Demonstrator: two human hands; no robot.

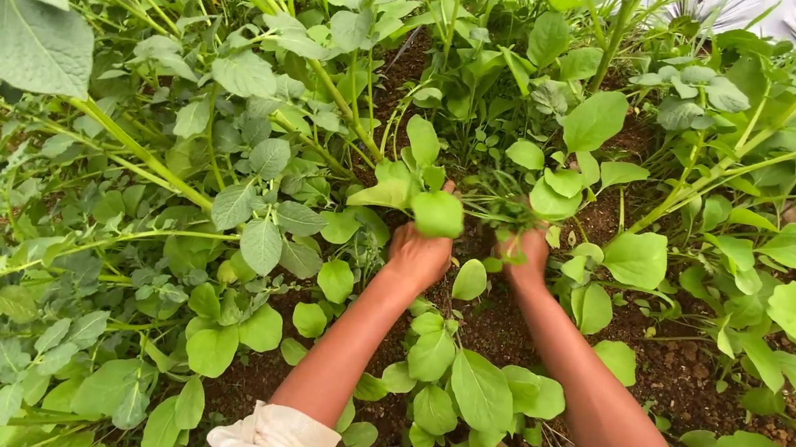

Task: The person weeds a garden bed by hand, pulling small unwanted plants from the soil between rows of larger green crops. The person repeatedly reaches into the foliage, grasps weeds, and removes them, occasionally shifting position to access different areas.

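In the head view, both arms are seen reaching forward and down into a dense bed of leafy green plants. The left hand [419, 253] is closed around the base of a young leafy plant [422, 182], its fingers wrapped tight about the stems just above the soil [668, 370]; a round leaf hides part of the knuckles. The right hand [525, 252] is curled around a thin-stemmed clump [503, 205] just beside it, though the fingertips are covered by foliage, so how firmly they are shut cannot be fully told.

The pulling is judged best done with the grip kept low, close to the ground, so that the stems are not snapped above the roots; a steady upward draw seems better than a jerk, and the neighbouring plants are best left undisturbed.

The gripped plant is seen between the two hands and slightly ahead of them, at the middle of the frame. It is made up of pale green, smooth, oval leaves on soft, light stems, standing upright. Darker, matte-leaved plants [252, 208] are spread to the left, and dark brown, crumbly soil is exposed to the right. Light sleeve cuffs [271, 442] are visible at the lower edge.
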